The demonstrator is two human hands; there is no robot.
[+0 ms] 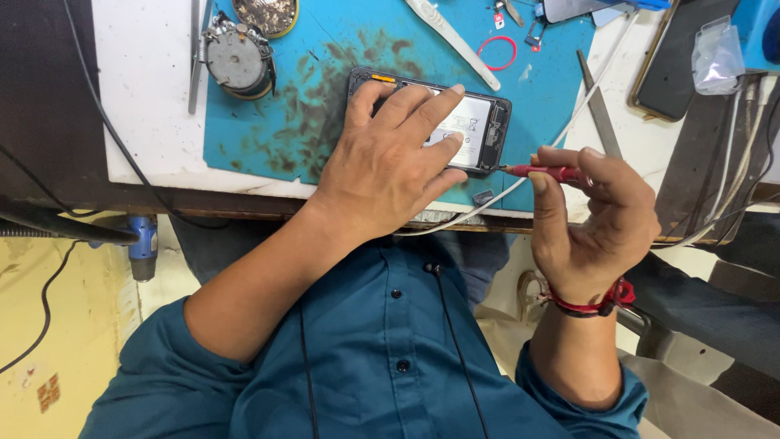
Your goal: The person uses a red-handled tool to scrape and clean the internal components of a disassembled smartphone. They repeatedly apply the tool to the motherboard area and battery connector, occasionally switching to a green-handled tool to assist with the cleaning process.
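Left hand [390,167] pressing an opened phone [431,122] flat; right hand [597,215] holding a red screwdriver [546,171] to its edge.

The phone lies back-off on a stained blue mat [284,122] near the front edge of the white bench [146,89]; the left grip is spread, palm and fingers resting over the phone and its white battery [467,122]; the right grip is pinched round the screwdriver, thumb and fingers pressed on the shaft, tip touching the phone's right end; a white cable [561,134] runs across the mat beneath the tool; a round metal motor [237,58] sits at the mat's far left, a red ring [496,52] and a white pry tool [451,39] beyond the phone; a second dark phone [678,65] lies well apart to the right.
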